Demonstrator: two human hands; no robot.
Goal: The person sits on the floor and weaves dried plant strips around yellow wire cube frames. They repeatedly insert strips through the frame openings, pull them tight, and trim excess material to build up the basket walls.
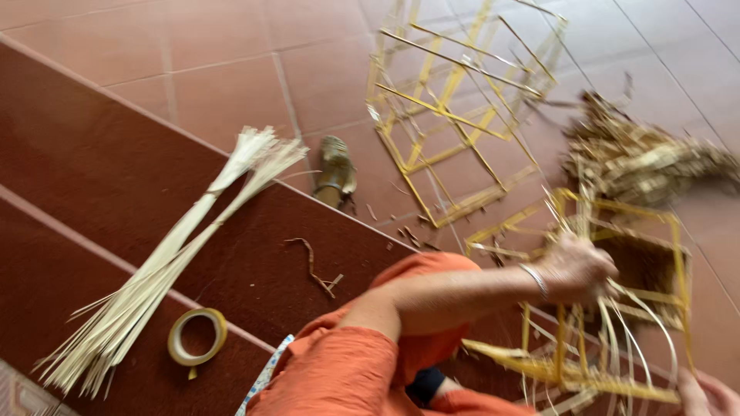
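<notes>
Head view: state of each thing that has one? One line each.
Left hand: closed on pale strips at the frame's top.
Right hand: at the picture's corner, mostly cut off; grip unclear.
Yellow frame being woven: open-sided, loose strips hanging.
Finished frames: lying bare on the tiles.
Tape roll: flat on the step.
Strip bundle: lying loose, fanned out.

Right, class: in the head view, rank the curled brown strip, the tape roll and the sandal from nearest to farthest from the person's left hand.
Measured from the left hand:
1. Sandal, up and to the left on the tiled floor, though nearly level with the next.
2. Curled brown strip, left on the dark step; too close to call.
3. Tape roll, far left, lower on the step.
</notes>
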